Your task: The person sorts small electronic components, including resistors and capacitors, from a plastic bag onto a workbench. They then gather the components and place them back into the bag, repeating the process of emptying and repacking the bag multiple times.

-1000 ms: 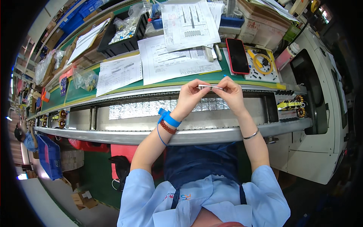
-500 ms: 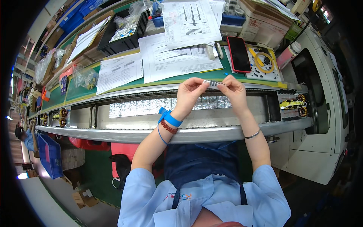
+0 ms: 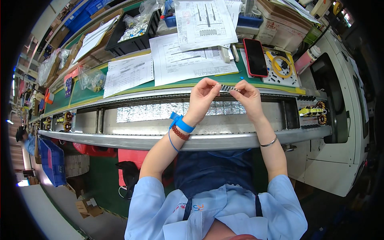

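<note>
Bare left hand (image 3: 203,98) and right hand (image 3: 250,98) pinch opposite ends of the slim dark-and-pale banded strip (image 3: 227,88), over the near edge of the flat green worktop (image 3: 84,96); best grip lightly, no flexing.

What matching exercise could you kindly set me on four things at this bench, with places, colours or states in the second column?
Things:
1. Striped strip
2. Phone
3. Wristband
4. Bin

Descriptions:
A. Bright blue
B. Black, holding small white parts
C. Held between the fingers of the left hand and the right hand
D. Dark-faced with a red edge

Right pairs: 1-C, 2-D, 3-A, 4-B.
</note>
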`<state>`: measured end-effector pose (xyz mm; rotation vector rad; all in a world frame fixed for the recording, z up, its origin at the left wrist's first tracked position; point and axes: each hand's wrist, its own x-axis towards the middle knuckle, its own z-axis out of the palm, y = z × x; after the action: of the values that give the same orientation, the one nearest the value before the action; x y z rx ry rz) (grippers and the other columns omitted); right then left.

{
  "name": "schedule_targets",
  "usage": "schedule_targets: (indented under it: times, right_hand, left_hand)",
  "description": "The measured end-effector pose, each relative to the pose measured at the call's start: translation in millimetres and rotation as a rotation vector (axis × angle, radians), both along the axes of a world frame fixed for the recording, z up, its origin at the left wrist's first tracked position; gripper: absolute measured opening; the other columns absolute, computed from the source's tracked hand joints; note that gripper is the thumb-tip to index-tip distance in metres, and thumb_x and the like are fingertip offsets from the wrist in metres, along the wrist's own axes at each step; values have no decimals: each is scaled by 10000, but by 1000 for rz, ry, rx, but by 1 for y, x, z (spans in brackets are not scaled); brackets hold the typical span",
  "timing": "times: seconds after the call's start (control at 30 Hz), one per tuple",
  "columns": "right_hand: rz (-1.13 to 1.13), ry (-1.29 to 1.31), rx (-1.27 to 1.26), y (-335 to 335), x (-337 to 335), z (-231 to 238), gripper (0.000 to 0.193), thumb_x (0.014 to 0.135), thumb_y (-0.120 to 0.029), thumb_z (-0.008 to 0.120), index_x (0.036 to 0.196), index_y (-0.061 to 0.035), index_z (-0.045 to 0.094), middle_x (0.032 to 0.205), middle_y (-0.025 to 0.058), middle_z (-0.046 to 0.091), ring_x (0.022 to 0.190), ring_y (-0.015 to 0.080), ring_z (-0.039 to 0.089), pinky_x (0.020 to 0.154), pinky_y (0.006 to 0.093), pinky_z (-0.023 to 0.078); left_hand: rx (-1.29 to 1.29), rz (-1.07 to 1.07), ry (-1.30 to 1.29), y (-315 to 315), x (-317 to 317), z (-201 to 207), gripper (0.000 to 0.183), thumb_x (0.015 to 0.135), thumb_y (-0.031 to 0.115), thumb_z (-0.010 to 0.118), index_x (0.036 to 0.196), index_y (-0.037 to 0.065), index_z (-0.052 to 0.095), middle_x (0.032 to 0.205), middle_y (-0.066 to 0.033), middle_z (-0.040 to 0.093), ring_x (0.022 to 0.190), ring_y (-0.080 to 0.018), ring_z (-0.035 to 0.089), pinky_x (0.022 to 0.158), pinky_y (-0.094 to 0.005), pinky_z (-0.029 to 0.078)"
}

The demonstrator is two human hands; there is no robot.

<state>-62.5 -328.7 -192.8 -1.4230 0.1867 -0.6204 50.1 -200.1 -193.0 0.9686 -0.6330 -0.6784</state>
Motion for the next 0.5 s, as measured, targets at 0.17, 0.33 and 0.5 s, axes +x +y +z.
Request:
schedule_targets:
  times: [0.17, 0.33, 0.5]
  right_hand:
    - [-5, 27, -26, 1, 1, -1, 75, 772, -14, 679, 787, -18, 605, 792, -16, 518, 711, 39, 480, 642, 180, 388]
    - [-47, 6, -50, 1, 2, -3, 69, 774, -15, 672, 798, -6, 608, 797, -3, 520, 717, 50, 489, 649, 181, 394]
    - [-57, 48, -211, -1, 2, -7, 92, 762, -17, 679, 790, 1, 594, 800, 9, 518, 720, 53, 504, 650, 185, 404]
  left_hand:
    - [7, 70, -16, 0, 3, -2, 82, 864, 103, 604, 876, 36, 558, 780, 11, 566, 709, -43, 516, 645, -180, 428]
    - [60, 16, 12, -2, -6, -1, 85, 851, 100, 617, 906, 40, 589, 838, -15, 615, 732, -64, 554, 673, -202, 455]
    - [69, 24, 3, -3, -6, -5, 91, 817, 80, 654, 891, 38, 621, 799, -10, 631, 706, -64, 562, 655, -202, 460]
